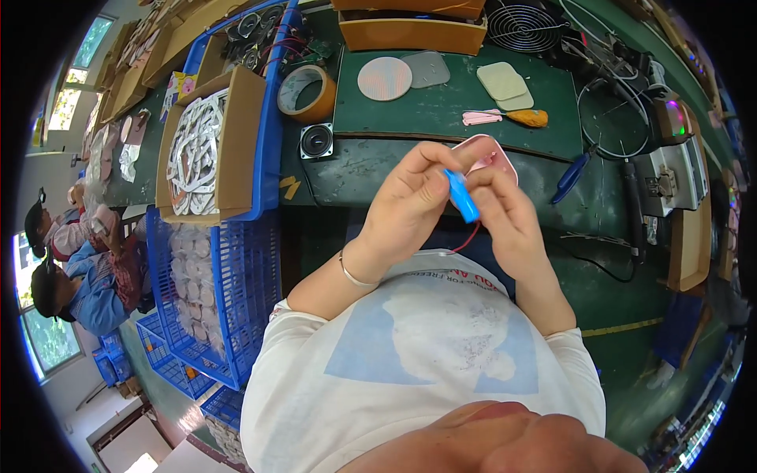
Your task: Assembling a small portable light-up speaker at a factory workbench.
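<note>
Both my hands are raised above the front edge of the bench, pinching a blue-wrapped battery (463,197) between them. My left hand (414,193) grips its upper end with thumb and forefinger. My right hand (505,209) has its fingertips closed on the same end from the other side. A thin red wire (468,237) hangs from the battery's lower end toward my shirt. Just behind my fingers lies a pink plastic shell (505,154), partly covered by them. Farther back are a screwdriver with an orange handle (527,117) and a small pink plastic piece (481,117).
A small square speaker (317,141) and a tape roll (325,101) sit to the left, beside a cardboard box (236,150) of white frames. Blue-handled pliers (571,178) lie right. Round and square pads (385,79) are at the back. Other people sit far left.
</note>
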Demonstrator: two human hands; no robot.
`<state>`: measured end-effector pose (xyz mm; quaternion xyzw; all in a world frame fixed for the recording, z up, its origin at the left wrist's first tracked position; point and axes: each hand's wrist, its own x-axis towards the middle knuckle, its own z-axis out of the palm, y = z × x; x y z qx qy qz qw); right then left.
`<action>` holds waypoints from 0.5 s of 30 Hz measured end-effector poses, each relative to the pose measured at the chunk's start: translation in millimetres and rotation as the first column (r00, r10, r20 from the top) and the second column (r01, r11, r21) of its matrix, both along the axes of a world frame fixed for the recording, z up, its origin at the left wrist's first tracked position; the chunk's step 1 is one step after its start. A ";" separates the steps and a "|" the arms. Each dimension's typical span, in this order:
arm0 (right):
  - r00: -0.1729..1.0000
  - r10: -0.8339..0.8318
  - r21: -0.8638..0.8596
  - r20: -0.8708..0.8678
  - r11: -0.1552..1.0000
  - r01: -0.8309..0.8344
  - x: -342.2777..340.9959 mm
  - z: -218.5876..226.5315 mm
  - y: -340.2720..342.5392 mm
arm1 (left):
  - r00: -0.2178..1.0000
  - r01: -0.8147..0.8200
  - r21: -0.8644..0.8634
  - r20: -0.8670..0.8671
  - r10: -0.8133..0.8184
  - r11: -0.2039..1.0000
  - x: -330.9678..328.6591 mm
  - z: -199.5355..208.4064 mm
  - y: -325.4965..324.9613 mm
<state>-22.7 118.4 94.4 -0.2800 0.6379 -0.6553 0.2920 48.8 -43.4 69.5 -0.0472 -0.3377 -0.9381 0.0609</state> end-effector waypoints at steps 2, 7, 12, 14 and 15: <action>0.997 0.053 -0.054 0.054 0.997 -0.050 -1.1 -5.5 1.3 | 1.000 0.013 -0.020 -0.027 -0.013 1.000 0.7 1.7 3.4; 0.978 0.120 -0.198 0.168 0.976 -0.086 6.7 -2.9 -4.6 | 0.994 -0.088 -0.380 -0.095 0.056 0.921 6.3 10.4 11.3; 0.996 -0.091 -0.139 -0.014 0.986 0.088 2.0 -25.4 0.2 | 0.871 -0.465 -0.852 -0.391 0.298 0.241 9.9 6.3 1.9; 0.993 -0.101 -0.214 0.061 0.970 0.112 4.1 -19.8 -0.9 | 0.893 -0.421 -0.883 -0.364 0.265 0.206 13.3 16.5 8.6; 0.992 -0.119 -0.167 -0.040 0.980 0.111 3.6 -20.6 -0.9 | 0.896 -0.408 -0.897 -0.358 0.261 0.170 15.3 16.9 9.9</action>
